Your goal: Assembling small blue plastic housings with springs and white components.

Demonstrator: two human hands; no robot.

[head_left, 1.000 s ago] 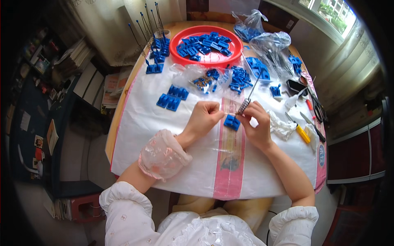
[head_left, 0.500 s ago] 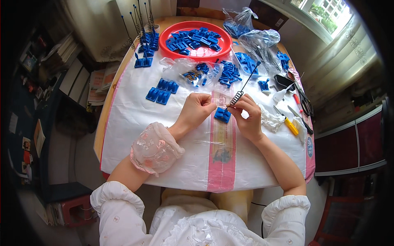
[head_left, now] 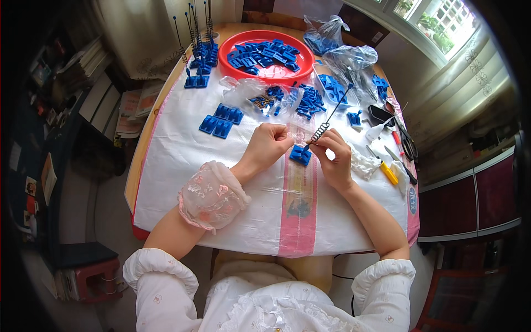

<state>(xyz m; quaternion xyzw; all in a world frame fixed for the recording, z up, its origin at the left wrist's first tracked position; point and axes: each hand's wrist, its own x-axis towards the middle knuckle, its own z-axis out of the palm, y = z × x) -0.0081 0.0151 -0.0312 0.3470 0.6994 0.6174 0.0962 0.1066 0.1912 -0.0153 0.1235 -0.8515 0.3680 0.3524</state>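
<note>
A black wire rod with a coiled spring section (head_left: 320,131) and a small blue tip leans up to the right, its lower end at a blue plastic base (head_left: 300,156) on the table. My right hand (head_left: 335,161) pinches the rod just below the coil, beside the base. My left hand (head_left: 264,147) is closed with thumb and forefinger together, just left of the base; whatever it holds is hidden or too small to name. Several blue plastic bases (head_left: 222,120) lie grouped to the left of my hands.
Beyond stands a red basin (head_left: 225,66) of blue parts. Small blue pieces (head_left: 311,102) lie by plastic bags. Finished-looking rods on bases (head_left: 196,82) stand far left. To the right are a yellow-handled screwdriver (head_left: 389,174), scissors (head_left: 408,145), and a white nozzle bottle (head_left: 376,131).
The whole view has shifted slightly. Both hands, the rod and the base keep almost the same positions relative to each other.
</note>
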